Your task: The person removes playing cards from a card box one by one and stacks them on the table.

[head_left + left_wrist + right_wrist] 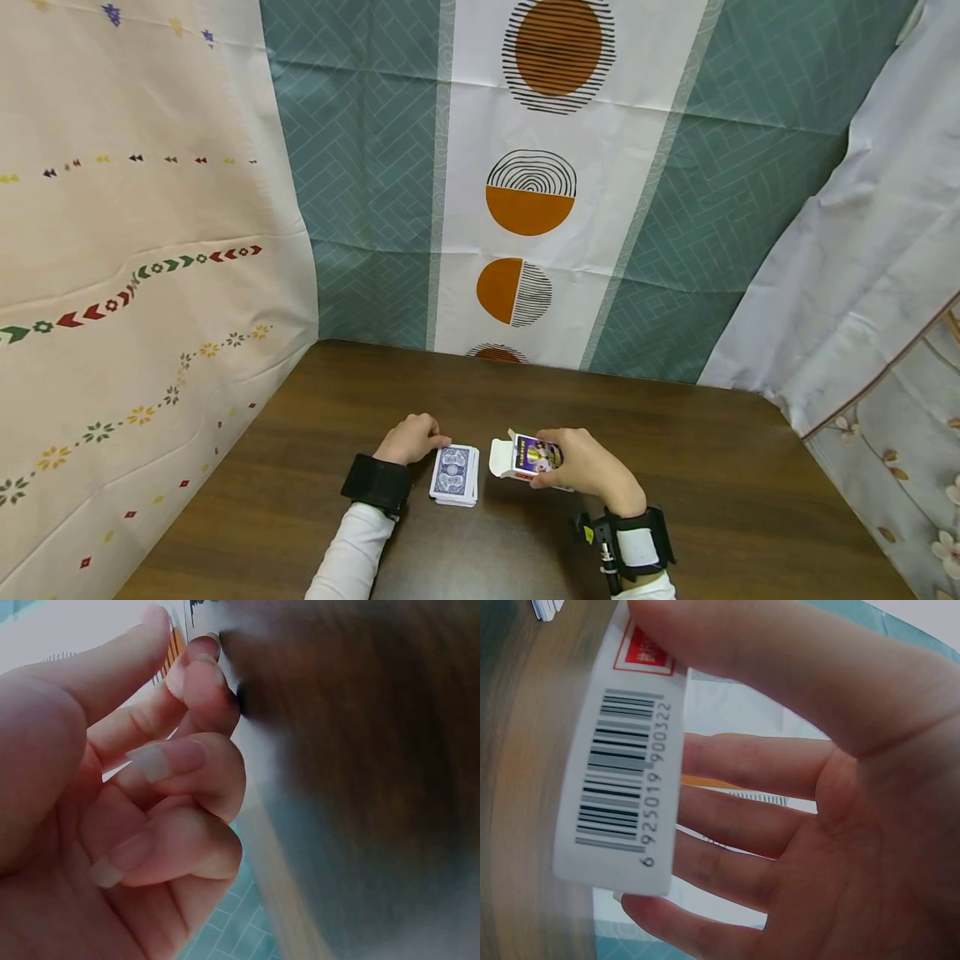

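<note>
A deck of playing cards (452, 471) with blue-patterned backs lies in a slightly uneven stack on the table. At its far left corner my left hand (408, 439) pinches the deck's edge with thumb and finger, the other fingers curled in the left wrist view. To the right, my right hand (588, 463) grips a card box (536, 456) between thumb and fingers. The box has a purple picture on its front, and its white flap (501, 457) stands out toward the deck. In the right wrist view, a barcode covers the box's white side (619, 787).
Both hands work over a brown wooden table (645, 433). Behind it hangs a green and white cloth (375, 208) with orange circles. A cream patterned cloth (150, 333) borders the left side, and a white cloth (817, 275) the right.
</note>
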Demonstrator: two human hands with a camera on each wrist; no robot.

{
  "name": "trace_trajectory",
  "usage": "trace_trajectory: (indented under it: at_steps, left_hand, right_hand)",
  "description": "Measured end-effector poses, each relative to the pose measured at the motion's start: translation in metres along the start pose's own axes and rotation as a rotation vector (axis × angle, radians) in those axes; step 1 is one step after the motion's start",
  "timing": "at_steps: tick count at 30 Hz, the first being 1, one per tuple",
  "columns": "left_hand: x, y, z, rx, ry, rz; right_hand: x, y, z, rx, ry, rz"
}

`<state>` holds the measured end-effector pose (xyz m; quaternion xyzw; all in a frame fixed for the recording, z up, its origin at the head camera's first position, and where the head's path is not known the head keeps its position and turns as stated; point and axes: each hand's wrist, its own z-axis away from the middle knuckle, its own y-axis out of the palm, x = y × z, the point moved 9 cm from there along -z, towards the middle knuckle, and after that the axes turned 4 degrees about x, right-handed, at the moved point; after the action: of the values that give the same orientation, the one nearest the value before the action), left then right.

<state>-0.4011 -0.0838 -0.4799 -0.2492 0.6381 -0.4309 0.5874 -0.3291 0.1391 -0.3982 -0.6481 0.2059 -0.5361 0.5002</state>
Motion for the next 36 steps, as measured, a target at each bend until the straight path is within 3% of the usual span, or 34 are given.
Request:
trace_trajectory:
  at_steps: [7, 17, 20, 24, 27, 31, 36]
  left_hand:
    - [0.002, 0.0, 0.003, 0.008, -0.047, -0.01]
    - [-0.007, -0.006, 0.011, 0.048, -0.048, -0.06]
    - [-0.028, -0.017, 0.018, 0.051, 0.039, -0.041]
    - [-0.076, -0.033, 0.032, 0.055, 0.301, 0.091]
    - [-0.106, -0.035, 0.041, 0.101, 0.426, 0.187]
    - [-0.121, -0.022, 0.042, 0.145, 0.417, 0.247]
    - [-0.122, -0.007, 0.039, 0.149, 0.343, 0.31]
  right_hand:
    - [0.001, 0.001, -0.002, -0.004, 0.0, 0.004]
    - [0.001, -0.001, -0.003, -0.015, 0.005, 0.019]
    - [0.001, -0.002, -0.002, -0.017, 0.013, 0.011]
    - [0.002, -0.004, -0.001, -0.013, 0.011, 0.004]
    - [0.003, -0.004, -0.001, -0.013, -0.004, 0.005]
    - [0.005, -0.003, -0.001, -0.011, -0.031, 0.001]
    - [0.008, 0.0, -0.001, 0.005, -0.057, -0.004]
